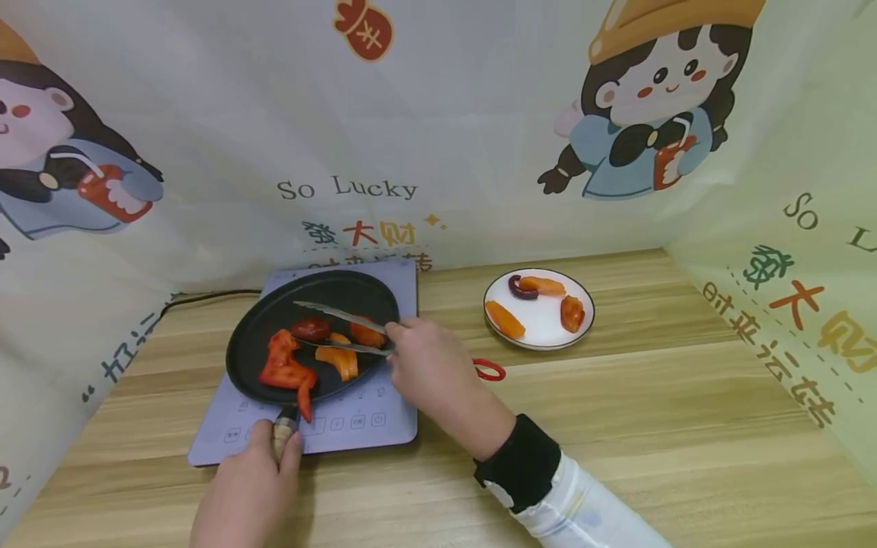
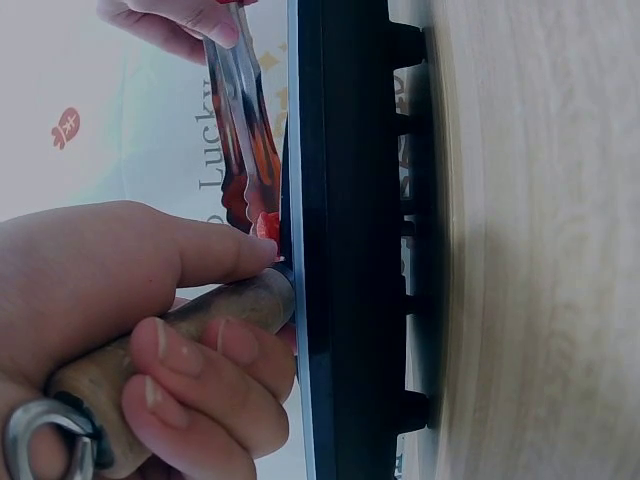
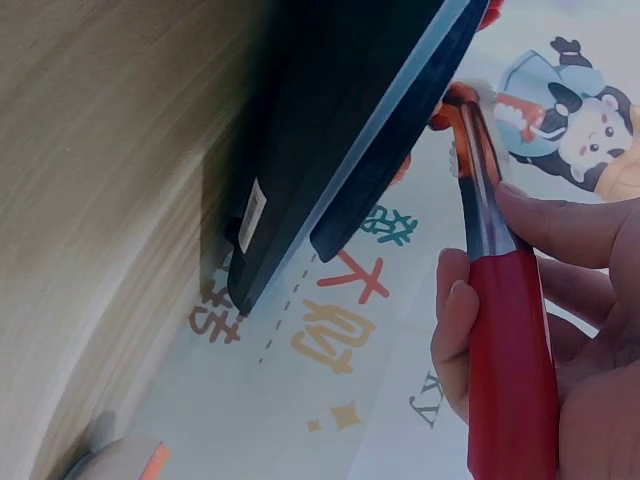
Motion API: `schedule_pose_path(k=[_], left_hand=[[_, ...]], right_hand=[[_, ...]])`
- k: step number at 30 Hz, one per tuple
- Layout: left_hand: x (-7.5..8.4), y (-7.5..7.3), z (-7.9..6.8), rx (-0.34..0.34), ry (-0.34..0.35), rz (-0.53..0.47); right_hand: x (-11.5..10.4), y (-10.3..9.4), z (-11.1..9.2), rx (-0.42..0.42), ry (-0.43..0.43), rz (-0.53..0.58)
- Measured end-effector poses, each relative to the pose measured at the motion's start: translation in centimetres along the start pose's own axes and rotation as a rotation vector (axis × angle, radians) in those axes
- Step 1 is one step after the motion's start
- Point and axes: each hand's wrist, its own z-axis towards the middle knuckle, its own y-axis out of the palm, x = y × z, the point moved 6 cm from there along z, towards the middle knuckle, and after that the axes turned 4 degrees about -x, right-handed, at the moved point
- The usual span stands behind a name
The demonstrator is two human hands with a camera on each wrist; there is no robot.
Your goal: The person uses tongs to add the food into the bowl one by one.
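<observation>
My left hand (image 1: 250, 483) grips the wooden handle (image 2: 240, 300) of a black frying pan (image 1: 329, 291), which sits on a flat induction cooker (image 1: 384, 434). Red-handled metal tongs (image 1: 342, 316) are held in my right hand (image 1: 438, 373), thumb on one side and fingers curled on the other. Their two arms stand apart over the food. Inside the pan lie a red-orange chicken wing (image 1: 284, 369), a dark red oval piece (image 1: 311, 329), orange slices (image 1: 345, 363) and a reddish-brown piece (image 1: 365, 335) partly covered by the tongs. The wing's tip hangs over the rim beside the handle.
To the right stands a white, dark-rimmed plate (image 1: 541, 323) with orange pieces (image 1: 505, 320), a dark curled piece (image 1: 522, 289) and a reddish piece (image 1: 572, 313). A black cable (image 1: 205, 294) runs left behind the cooker. Printed cloth (image 1: 479, 152) walls in the wooden table (image 1: 651, 365).
</observation>
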Motion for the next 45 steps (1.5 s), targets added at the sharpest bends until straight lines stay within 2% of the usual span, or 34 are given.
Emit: schedule_pose_path(k=[7,17,22,26,29,36,39,45], left_hand=[[0.0,0.2,0.3,-0.025,-0.026,0.008],[0.5,0.1,0.4,-0.002,-0.008,0.005],[0.5,0.1,0.5,-0.004,-0.006,0.003],[0.5,0.1,0.5,-0.015,-0.019,0.014],[0.5,-0.1,0.5,-0.016,-0.017,0.021],[0.3,-0.2,0.6,-0.024,-0.023,0.019],[0.2,0.1,0.6,-0.045,-0.039,0.032],[0.0,0.4,0.8,-0.034,-0.045,0.045]], right_hand=[[0.2,0.3,0.1,-0.029,0.018,0.072],[0.4,0.0,0.0,-0.039,0.014,0.084],[1.3,0.0,-0.4,-0.095,0.066,0.199],[2.8,-0.1,-0.8,-0.09,0.098,0.271],[4.1,-0.6,-1.2,-0.062,0.099,0.25],[7.3,-2.2,-2.2,0.032,0.097,0.091],[8.6,-2.5,-2.8,0.042,0.115,0.071],[10.7,-3.0,-3.6,0.047,0.127,0.033]])
